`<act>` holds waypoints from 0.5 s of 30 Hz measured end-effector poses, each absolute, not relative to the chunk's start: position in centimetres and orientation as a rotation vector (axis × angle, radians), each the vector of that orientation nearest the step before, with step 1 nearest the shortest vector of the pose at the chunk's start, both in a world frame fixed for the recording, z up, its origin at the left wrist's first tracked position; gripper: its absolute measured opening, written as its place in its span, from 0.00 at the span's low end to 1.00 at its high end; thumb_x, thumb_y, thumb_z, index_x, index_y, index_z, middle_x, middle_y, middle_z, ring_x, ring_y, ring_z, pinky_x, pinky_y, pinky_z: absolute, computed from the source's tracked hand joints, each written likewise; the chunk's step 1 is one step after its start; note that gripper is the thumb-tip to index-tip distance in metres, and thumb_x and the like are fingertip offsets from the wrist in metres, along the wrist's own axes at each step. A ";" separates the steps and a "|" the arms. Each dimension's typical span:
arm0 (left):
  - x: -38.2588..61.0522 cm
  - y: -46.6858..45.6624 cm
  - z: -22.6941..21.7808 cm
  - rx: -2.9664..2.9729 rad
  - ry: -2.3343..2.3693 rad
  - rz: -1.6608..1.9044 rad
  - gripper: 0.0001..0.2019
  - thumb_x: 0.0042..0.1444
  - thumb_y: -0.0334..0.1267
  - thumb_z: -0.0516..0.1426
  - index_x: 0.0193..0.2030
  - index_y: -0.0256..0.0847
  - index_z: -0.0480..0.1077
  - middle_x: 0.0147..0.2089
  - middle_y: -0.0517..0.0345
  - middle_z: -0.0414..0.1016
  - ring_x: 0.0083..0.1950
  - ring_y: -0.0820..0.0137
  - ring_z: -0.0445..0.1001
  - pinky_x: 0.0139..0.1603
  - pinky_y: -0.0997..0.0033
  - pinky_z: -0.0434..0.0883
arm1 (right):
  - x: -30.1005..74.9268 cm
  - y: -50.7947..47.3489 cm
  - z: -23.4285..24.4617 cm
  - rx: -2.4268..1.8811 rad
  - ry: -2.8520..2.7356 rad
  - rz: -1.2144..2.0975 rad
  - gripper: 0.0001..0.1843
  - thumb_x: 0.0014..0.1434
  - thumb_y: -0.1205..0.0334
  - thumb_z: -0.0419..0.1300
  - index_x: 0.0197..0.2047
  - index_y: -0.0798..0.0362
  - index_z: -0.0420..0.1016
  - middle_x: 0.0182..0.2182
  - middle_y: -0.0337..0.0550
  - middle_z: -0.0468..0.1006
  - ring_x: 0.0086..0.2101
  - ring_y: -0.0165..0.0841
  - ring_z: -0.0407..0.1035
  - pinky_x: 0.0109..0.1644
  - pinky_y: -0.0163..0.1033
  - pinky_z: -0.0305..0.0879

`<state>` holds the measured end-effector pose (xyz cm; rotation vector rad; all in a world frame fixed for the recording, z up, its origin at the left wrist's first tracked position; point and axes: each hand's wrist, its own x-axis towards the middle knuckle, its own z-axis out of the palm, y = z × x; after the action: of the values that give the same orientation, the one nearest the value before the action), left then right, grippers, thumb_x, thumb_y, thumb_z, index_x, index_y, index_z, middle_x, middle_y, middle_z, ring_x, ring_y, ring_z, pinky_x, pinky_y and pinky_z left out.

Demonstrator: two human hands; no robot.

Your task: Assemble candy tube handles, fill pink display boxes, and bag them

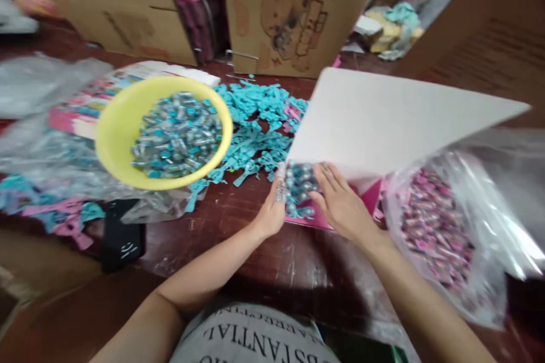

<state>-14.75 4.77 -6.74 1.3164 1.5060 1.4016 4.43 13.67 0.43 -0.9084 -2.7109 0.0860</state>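
A pink box [312,223] with a raised white lid [361,119] is in front of me. Several clear tubes with blue parts [301,181] lie in rows at its left end. My left hand [273,207] rests against the box's left side with its fingers stretched upward; a patterned silvery patch shows by the fingers. My right hand [338,201] reaches in under the lid, fingers extended, touching the right side of the tubes. Part of the box's inside is hidden by the lid and my right hand.
A yellow bowl [117,136] of similar tubes stands left, beside loose turquoise plastic pieces [259,102]. A clear bag of pink tubes [438,227] lies right. A black phone [123,235] is near the front left edge. Cardboard boxes [289,22] stand behind.
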 end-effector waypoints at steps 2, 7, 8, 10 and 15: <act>-16.1 4.3 -6.9 1.344 1.591 1.411 0.30 0.79 0.49 0.38 0.83 0.44 0.49 0.84 0.45 0.52 0.85 0.60 0.50 0.84 0.47 0.55 | 4.3 13.7 1.1 -0.890 -2.702 0.056 0.37 0.78 0.45 0.44 0.79 0.61 0.56 0.73 0.64 0.67 0.75 0.55 0.55 0.73 0.66 0.64; -21.4 3.6 -7.7 1.619 2.167 1.056 0.26 0.73 0.34 0.51 0.75 0.31 0.62 0.75 0.29 0.64 0.79 0.44 0.60 0.79 0.36 0.58 | -1.7 12.9 7.4 -0.647 -2.638 0.004 0.34 0.75 0.46 0.53 0.76 0.56 0.64 0.71 0.60 0.69 0.74 0.56 0.57 0.77 0.66 0.56; -22.1 3.7 -7.8 1.625 2.203 0.939 0.24 0.72 0.31 0.50 0.73 0.31 0.65 0.72 0.29 0.69 0.76 0.43 0.64 0.76 0.36 0.61 | -4.3 12.7 8.5 -0.552 -2.673 0.049 0.33 0.75 0.46 0.54 0.74 0.55 0.66 0.70 0.59 0.70 0.72 0.55 0.59 0.76 0.64 0.57; -22.7 3.8 -7.9 1.605 2.204 0.806 0.21 0.72 0.29 0.48 0.67 0.32 0.71 0.65 0.31 0.75 0.70 0.45 0.71 0.71 0.39 0.66 | -10.5 12.2 9.7 -0.368 -2.768 0.149 0.30 0.75 0.48 0.55 0.72 0.55 0.69 0.69 0.59 0.71 0.69 0.54 0.63 0.73 0.62 0.62; -23.1 0.8 -7.3 1.529 2.226 0.827 0.18 0.68 0.26 0.49 0.59 0.34 0.73 0.59 0.34 0.78 0.62 0.50 0.77 0.65 0.49 0.73 | -25.6 9.8 7.5 -0.552 -3.082 0.389 0.22 0.73 0.59 0.55 0.63 0.60 0.77 0.61 0.66 0.79 0.62 0.57 0.71 0.63 0.61 0.69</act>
<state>-23.09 0.82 -7.31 1.5286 2.2263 0.8265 -25.65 9.80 7.49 -0.5518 -3.0824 0.3894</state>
